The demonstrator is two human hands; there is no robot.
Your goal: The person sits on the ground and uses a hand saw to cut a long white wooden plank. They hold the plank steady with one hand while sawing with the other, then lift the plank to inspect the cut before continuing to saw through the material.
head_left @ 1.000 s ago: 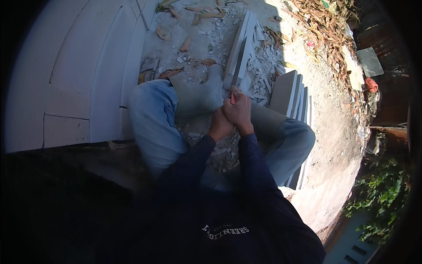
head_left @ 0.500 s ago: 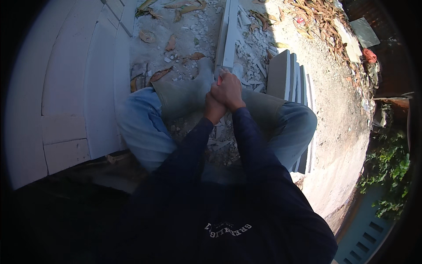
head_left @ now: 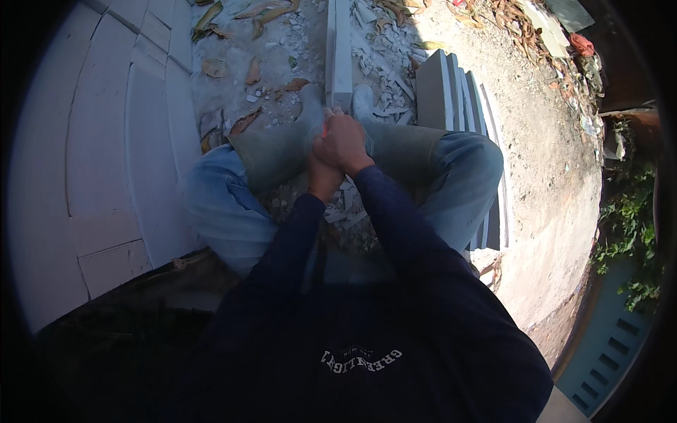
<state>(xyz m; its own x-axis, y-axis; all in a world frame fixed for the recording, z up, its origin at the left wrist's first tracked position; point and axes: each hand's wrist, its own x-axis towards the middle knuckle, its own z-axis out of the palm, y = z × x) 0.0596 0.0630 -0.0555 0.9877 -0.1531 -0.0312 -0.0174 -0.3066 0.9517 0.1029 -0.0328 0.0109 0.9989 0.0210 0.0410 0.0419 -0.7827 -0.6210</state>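
Observation:
Between my legs, my right hand (head_left: 343,139) and my left hand (head_left: 324,176) are closed together, the right above and farther forward. A small red patch (head_left: 324,130) shows at the left side of my right hand, part of something mostly hidden by the fingers; its kind cannot be made out. Just past my fingertips is the near end of a long, narrow pale grey slab (head_left: 339,60), stretching away from me. Whether the hidden thing touches the slab does not show. My feet, in grey-green boots (head_left: 271,151), flank the slab's end.
Several flat grey slabs (head_left: 432,92) stand on edge in a row by my right knee. A surface of large pale blocks (head_left: 159,155) lies to the left. Stone chips (head_left: 384,67) and dry leaves (head_left: 215,68) litter the ground. Green plants (head_left: 627,211) grow at the far right.
The whole view has shifted, so hands, slab and boots sit farther left in the picture. My hands keep their closed grip near the slab's end.

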